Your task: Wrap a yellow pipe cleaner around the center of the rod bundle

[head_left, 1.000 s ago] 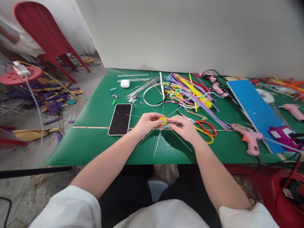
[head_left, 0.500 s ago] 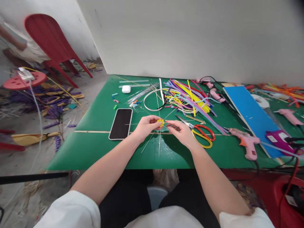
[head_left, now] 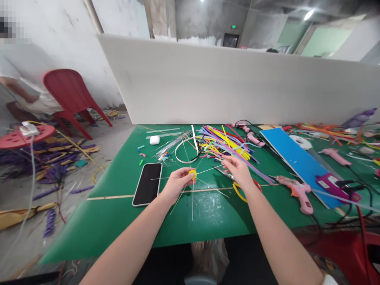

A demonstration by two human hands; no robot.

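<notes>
My left hand [head_left: 179, 184] is closed around a small yellow disc [head_left: 192, 174], pinched between thumb and fingers. Several thin pale wires [head_left: 192, 202] stick out from this disc like spokes. The far end of one spoke, pointing right, lies at the fingertips of my right hand [head_left: 237, 170], which look pinched on it. Beneath my right hand are scissors [head_left: 239, 192] with red and yellow handles, partly covered. A phone [head_left: 147, 185] with a dark screen lies left of my left hand, and one spoke reaches over it.
Behind my hands lie colourful pipe cleaners [head_left: 228, 142], a white headband [head_left: 176, 154] and a white earphone case [head_left: 154, 140]. To the right are a pink glue gun [head_left: 297, 190] and a blue board [head_left: 297, 164]. A white partition [head_left: 208, 87] stands behind the green table [head_left: 118, 225].
My right hand has moved away from the yellow disc, right and outward along a spoke. My left hand keeps hold of the disc. The head view has tilted up.
</notes>
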